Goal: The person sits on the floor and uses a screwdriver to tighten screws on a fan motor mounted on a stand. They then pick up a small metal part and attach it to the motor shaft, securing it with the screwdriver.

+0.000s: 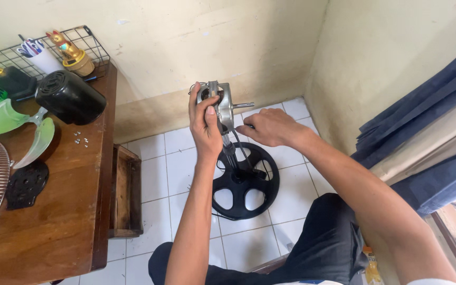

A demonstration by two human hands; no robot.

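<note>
1 silver metal fan motor (222,105) | 1 black round spoked base (245,180) | 1 translucent green fan blade (19,129) | 1 black domed motor cover (69,96) | 2 hands, left (205,126), right (269,126)

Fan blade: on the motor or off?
Off. The green fan blade lies on the wooden table; the motor in the left hand shows a bare shaft.

One head-worn view looks steeply down, close over both hands (238,126), toward the far corner floor (296,195).
</note>
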